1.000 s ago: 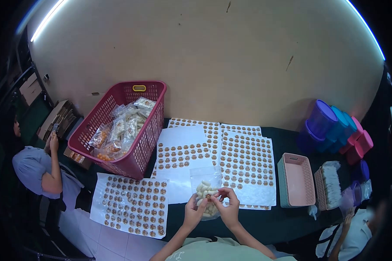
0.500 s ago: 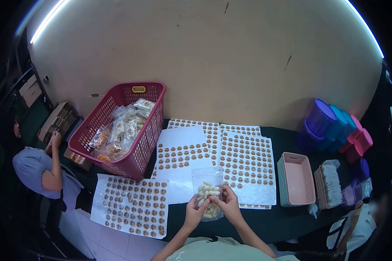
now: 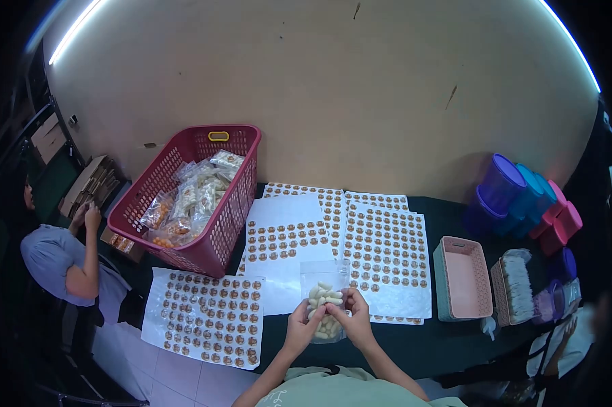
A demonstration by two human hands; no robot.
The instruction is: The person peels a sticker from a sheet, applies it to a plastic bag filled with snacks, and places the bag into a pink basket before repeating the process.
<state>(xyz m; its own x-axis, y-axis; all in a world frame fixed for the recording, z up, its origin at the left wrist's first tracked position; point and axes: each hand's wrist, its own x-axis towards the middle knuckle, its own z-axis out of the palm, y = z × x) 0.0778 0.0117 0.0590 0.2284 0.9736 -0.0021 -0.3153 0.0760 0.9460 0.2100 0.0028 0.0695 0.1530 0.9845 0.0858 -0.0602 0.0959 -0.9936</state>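
Between my hands is a clear plastic pouch (image 3: 325, 273) filled with pale, finger-shaped pieces. My left hand (image 3: 303, 327) grips its left side and my right hand (image 3: 353, 317) its right side. Both thumbs meet on the front of the pouch, covering the spot where they press. The pouch stands upright, its unfilled top part rising above my fingers. Behind it lie white sticker sheets with rows of small round brown labels: a partly used sheet (image 3: 279, 234) and a fuller sheet (image 3: 385, 247). Another sticker sheet (image 3: 204, 315) hangs over the table's front edge at left.
A maroon laundry basket (image 3: 214, 247) holds filled pouches. On the right are a pink-lined basket (image 3: 465, 271), a small basket of flat plastic bags (image 3: 518, 288), and purple containers (image 3: 501, 178). A co-worker (image 3: 72, 264) stands at left; another person's sleeve (image 3: 569, 346) shows at lower right.
My thumbs have come together over the front of the pouch, hiding the small brown label seen there before. The co-worker at left has shifted slightly, hands still raised together.
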